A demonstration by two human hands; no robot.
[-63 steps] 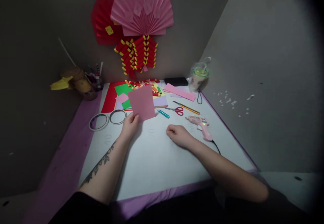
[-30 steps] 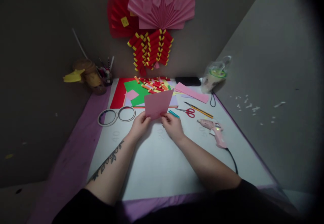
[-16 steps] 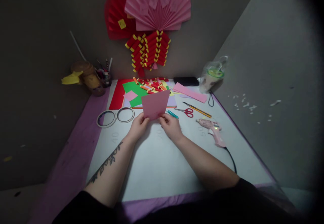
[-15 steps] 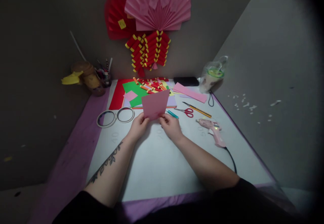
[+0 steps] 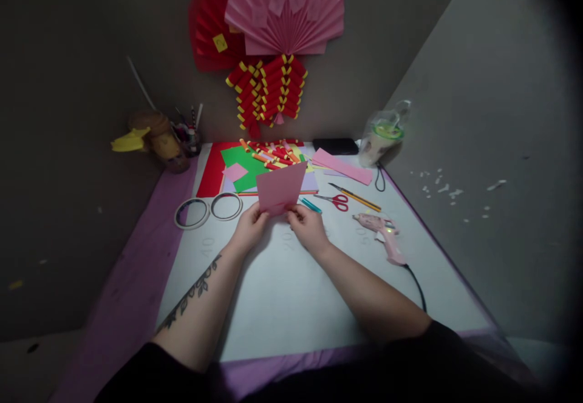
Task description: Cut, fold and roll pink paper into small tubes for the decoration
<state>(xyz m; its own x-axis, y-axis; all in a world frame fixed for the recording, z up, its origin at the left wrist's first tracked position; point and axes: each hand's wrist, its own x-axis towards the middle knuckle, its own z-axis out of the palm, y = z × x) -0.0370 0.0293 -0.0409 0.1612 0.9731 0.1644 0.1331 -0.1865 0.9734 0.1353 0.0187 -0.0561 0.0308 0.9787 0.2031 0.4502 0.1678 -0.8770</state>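
A sheet of pink paper (image 5: pixel 281 188) is held upright, slightly tilted, above the white table covering. My left hand (image 5: pixel 252 227) pinches its lower left corner, and my right hand (image 5: pixel 308 226) grips the lower right one. Some of the fingertips are hidden behind the paper. Just beyond my right hand lie a teal pen-like item (image 5: pixel 311 205) and red-handled scissors (image 5: pixel 336 201). Two rolls of tape, one (image 5: pixel 192 213) with a dark blue inner ring and a paler one (image 5: pixel 226 206), rest to the left of my left hand.
Coloured paper sheets (image 5: pixel 243 166) with several small red and orange paper rolls (image 5: pixel 276 155) are at the back. A yellow craft knife (image 5: pixel 355 197) and a corded pink glue gun (image 5: pixel 385 233) lie right. Cups (image 5: pixel 382 139) stand at the back corners; paper fans (image 5: pixel 286 14) hang on the wall.
The pink paper has shifted very slightly to the right in view. Both hands keep the same hold, and the things on the table stay where they were.
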